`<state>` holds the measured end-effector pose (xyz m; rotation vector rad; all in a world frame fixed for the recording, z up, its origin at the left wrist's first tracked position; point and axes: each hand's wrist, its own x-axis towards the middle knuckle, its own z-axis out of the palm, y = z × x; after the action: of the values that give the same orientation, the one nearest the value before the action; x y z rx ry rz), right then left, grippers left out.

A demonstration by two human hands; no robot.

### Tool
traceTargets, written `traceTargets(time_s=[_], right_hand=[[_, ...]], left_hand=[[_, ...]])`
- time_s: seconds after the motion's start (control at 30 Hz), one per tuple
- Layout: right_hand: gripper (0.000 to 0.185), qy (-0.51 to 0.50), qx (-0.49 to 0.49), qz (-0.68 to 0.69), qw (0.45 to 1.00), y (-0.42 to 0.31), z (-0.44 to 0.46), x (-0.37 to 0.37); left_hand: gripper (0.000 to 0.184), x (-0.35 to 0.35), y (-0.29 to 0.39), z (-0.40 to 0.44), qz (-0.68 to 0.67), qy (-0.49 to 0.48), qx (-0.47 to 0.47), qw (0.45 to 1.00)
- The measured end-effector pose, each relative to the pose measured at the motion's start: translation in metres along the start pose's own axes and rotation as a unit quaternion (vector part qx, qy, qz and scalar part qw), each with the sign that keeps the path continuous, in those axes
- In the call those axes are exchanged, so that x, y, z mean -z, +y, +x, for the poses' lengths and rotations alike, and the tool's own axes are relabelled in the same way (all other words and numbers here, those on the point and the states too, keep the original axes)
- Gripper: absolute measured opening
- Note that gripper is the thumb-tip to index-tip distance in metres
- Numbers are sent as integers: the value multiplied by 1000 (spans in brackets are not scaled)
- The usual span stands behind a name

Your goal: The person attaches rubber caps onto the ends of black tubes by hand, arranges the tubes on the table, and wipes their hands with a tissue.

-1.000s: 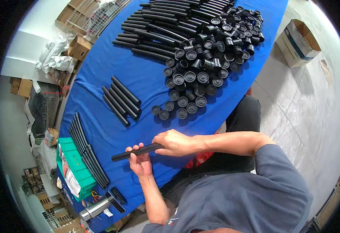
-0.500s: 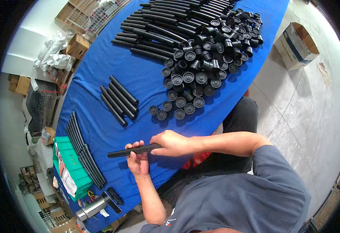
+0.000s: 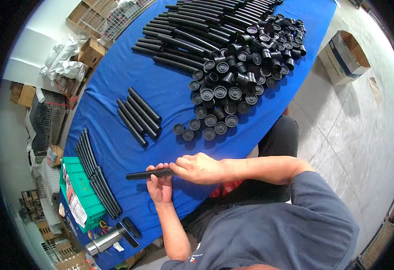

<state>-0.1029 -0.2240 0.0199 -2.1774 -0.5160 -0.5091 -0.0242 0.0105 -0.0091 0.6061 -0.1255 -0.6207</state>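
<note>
A black tube (image 3: 143, 174) is held level above the blue cloth. My left hand (image 3: 161, 189) wraps it from below, palm up, with thumb and fingers around its middle. Closed over the tube's right end is my right hand (image 3: 199, 168); that end is hidden by the fingers. Beyond my hands lie several loose black tubes (image 3: 138, 112), side by side. Black round end caps (image 3: 210, 120) are heaped farther up the table, the closest ones standing apart from the pile.
Many black tubes (image 3: 183, 27) are stacked at the far end of the blue-covered table (image 3: 102, 108). Longer, thin black tubes (image 3: 99, 180) lean beside a green bin (image 3: 83, 193). A metal cylinder (image 3: 104, 241) and a phone (image 3: 131, 239) lie near the left edge. A cardboard box (image 3: 343, 58) stands on the floor.
My right hand has shifted slightly left on the tube, its fingers curling further over the end. The tube has tilted a little, showing its open left end. The whole view has shifted slightly.
</note>
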Motion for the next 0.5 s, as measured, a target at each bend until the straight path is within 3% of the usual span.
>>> traceTargets(time_s=[0.1,0.17,0.2,0.27,0.37,0.43,0.5], right_hand=[[36,-72,-113,111,985,-3,3,7],[36,-162,-215,243,932,1,13,17],[34,-148,-231,265,924,-1,14,22],[31,-16,-92,112,989,0,1,4],[33,-38,14,-37,999,-3,2,5],[28,-52,-65,0,997,-4,4,-1],[29,-117,-212,205,948,-2,13,10]], left_hand=[[35,1,1,0,21,-24,1,999],[35,-2,1,0,21,-23,0,1000],[34,-4,1,-1,23,-20,-3,1000],[33,-11,-1,0,46,12,-1,999],[34,-3,-2,2,31,10,0,999],[33,-5,-3,1,43,3,-13,999],[33,-9,-4,1,47,3,-16,999]])
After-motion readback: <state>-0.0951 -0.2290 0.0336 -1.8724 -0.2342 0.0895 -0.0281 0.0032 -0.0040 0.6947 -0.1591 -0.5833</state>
